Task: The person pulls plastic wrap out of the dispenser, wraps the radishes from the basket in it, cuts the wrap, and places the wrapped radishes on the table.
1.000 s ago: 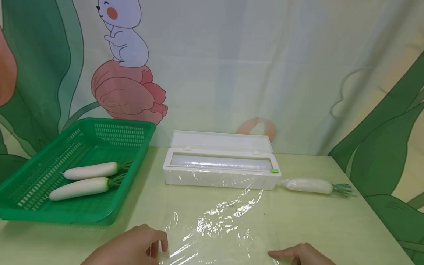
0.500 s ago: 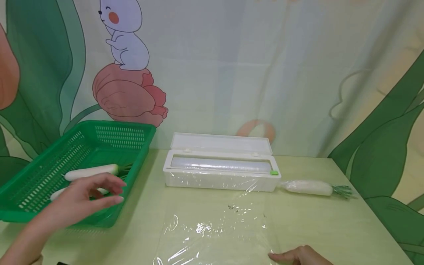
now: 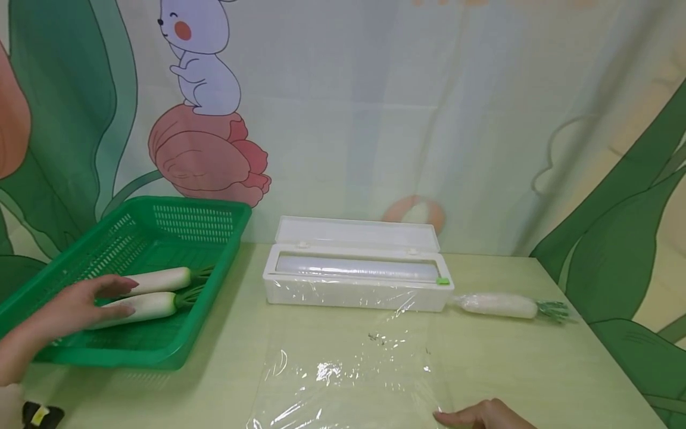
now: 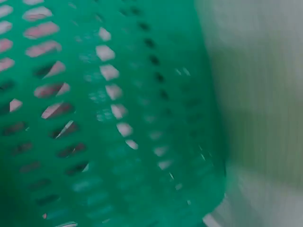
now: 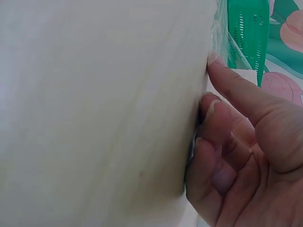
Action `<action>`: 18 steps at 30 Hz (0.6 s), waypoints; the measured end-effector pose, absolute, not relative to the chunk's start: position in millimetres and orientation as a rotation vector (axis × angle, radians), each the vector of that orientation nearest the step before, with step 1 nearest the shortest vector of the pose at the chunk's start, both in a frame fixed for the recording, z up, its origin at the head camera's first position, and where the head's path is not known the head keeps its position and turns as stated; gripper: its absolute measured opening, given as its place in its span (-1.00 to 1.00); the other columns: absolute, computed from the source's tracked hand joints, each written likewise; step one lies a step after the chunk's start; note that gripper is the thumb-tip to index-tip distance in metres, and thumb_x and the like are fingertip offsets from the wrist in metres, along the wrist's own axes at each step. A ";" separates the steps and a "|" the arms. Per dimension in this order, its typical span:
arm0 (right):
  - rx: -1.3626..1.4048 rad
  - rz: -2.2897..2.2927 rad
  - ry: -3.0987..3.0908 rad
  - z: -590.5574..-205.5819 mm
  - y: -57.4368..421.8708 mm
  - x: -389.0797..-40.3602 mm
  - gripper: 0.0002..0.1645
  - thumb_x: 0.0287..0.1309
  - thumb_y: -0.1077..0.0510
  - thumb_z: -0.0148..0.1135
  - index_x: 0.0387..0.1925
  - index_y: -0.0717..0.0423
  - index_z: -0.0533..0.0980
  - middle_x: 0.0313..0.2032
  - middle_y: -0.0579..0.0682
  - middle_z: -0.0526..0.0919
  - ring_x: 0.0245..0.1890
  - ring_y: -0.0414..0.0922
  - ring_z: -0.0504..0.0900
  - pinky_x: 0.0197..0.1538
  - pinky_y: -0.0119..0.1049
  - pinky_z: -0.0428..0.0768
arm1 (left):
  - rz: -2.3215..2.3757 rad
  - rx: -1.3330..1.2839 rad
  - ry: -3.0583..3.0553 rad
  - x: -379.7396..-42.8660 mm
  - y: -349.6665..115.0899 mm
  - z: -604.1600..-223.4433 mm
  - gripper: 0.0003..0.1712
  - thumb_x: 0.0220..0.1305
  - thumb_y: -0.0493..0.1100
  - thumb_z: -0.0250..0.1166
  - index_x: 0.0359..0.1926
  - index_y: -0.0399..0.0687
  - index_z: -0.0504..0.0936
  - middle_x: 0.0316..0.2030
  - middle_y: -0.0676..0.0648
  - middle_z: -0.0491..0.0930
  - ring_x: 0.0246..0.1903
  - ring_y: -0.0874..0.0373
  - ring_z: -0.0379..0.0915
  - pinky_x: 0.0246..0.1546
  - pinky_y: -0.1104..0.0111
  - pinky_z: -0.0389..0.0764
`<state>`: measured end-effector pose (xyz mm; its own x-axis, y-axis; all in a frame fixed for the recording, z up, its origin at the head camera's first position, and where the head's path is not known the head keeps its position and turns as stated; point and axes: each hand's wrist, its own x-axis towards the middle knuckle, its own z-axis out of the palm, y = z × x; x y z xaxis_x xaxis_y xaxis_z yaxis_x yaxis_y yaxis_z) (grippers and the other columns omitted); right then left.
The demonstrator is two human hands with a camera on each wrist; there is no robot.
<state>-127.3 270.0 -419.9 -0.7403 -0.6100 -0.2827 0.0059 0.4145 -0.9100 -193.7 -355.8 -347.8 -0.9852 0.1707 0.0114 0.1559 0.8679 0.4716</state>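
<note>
My left hand (image 3: 80,304) reaches into the green basket (image 3: 214,310), thumb and fingers spread around the nearer white radish (image 3: 155,305). A firm hold on it is not visible. Just behind lies a second white radish (image 3: 166,279). Clear plastic wrap (image 3: 348,369) stretches over the table from the roll (image 3: 354,266) in a white dispenser box (image 3: 354,295). At the wrap's near right corner, my right hand (image 3: 485,414) holds it down. In the right wrist view its thumb (image 5: 236,87) is extended and the other fingers are curled. Basket slots fill the blurred left wrist view.
A wrapped radish (image 3: 498,304) lies right of the dispenser, its leaves toward the table's right edge. The dispenser's lid (image 3: 356,232) stands raised at the back. A green slider (image 3: 442,281) sits on the dispenser's right end. Behind hangs a printed curtain (image 3: 332,119).
My left hand has left the wrap's near left corner, moved left over the basket and lowered to the radishes. My right hand has stayed at the wrap's right corner.
</note>
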 end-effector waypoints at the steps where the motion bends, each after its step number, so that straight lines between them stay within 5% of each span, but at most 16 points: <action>1: -0.505 -1.334 2.079 -419.6 270.1 -127.6 -0.44 -0.09 0.07 0.35 -0.02 0.25 0.52 -0.56 0.05 0.63 -0.67 -0.36 0.34 -0.67 -0.55 0.25 | 0.724 0.265 3.013 -195.6 -358.4 -350.4 -0.36 0.14 -0.04 0.27 0.09 -0.44 0.36 0.01 -0.48 0.40 -0.01 -0.40 0.29 -0.19 -0.09 0.39; 13: -0.491 -1.265 2.121 -417.0 269.2 -129.1 -0.43 -0.10 0.04 0.36 -0.02 0.23 0.52 -0.42 -0.02 0.68 -0.57 -0.32 0.45 -0.64 -0.54 0.30 | 0.506 0.296 2.937 -209.6 -378.1 -360.7 -0.45 0.05 -0.20 0.30 0.01 -0.47 0.40 -0.10 -0.47 0.45 -0.15 -0.31 0.37 -0.29 -0.02 0.40; 18: -0.459 -1.317 2.078 -417.3 269.0 -127.1 -0.46 -0.08 0.09 0.35 -0.03 0.25 0.53 -0.44 0.06 0.67 -0.57 -0.31 0.43 -0.65 -0.54 0.28 | 0.462 0.298 2.878 -209.8 -377.1 -359.8 -0.47 0.05 -0.21 0.30 -0.02 -0.48 0.41 -0.30 -0.26 0.50 -0.35 -0.06 0.39 -0.39 0.15 0.40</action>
